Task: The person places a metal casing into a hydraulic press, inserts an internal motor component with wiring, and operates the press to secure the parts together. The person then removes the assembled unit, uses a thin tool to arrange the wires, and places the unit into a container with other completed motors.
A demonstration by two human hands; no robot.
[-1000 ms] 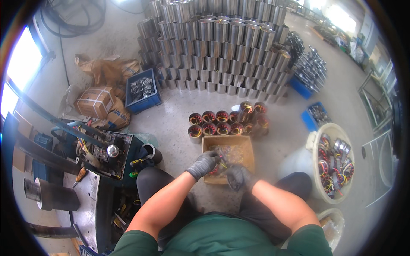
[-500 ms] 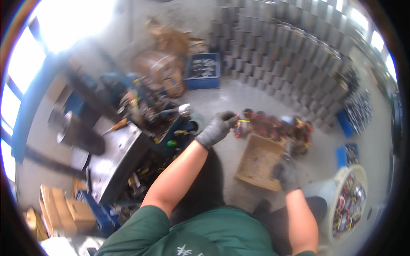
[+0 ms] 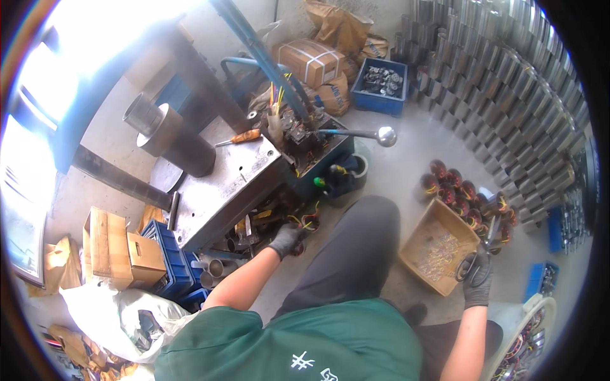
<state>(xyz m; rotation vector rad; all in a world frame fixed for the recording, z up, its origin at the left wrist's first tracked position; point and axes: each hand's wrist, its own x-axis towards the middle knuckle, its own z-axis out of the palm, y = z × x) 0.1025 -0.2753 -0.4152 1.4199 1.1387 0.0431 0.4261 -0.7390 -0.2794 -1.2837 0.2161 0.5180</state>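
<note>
Low beside the press, my left hand (image 3: pixel 286 241) in a grey glove is closed at a wound motor stator (image 3: pixel 310 222) with yellow and red wires. A second stator (image 3: pixel 297 249) lies right by the fingers, partly hidden. On the right, my gloved right hand (image 3: pixel 478 279) grips a pair of scissors (image 3: pixel 493 230), its loops round the fingers and the blades pointing away from me. Those scissors hang over the right edge of a cardboard box (image 3: pixel 422 235) holding small scraps. Beyond the box, several dark red stators (image 3: pixel 468 189) stand grouped on the floor.
To the left stands a metal press table (image 3: pixel 222 184), its ball-ended lever (image 3: pixel 386 136) sticking out toward the middle. Stacked metal cylinders (image 3: pixel 483 95) line the far right. A blue crate (image 3: pixel 381 105) of parts sits at the back; a white bucket (image 3: pixel 551 311) of stators stands lower right.
My left hand has moved from beside the stator group leftward and down to the press's foot. My right hand still holds the scissors near the box. The view has swung left.
</note>
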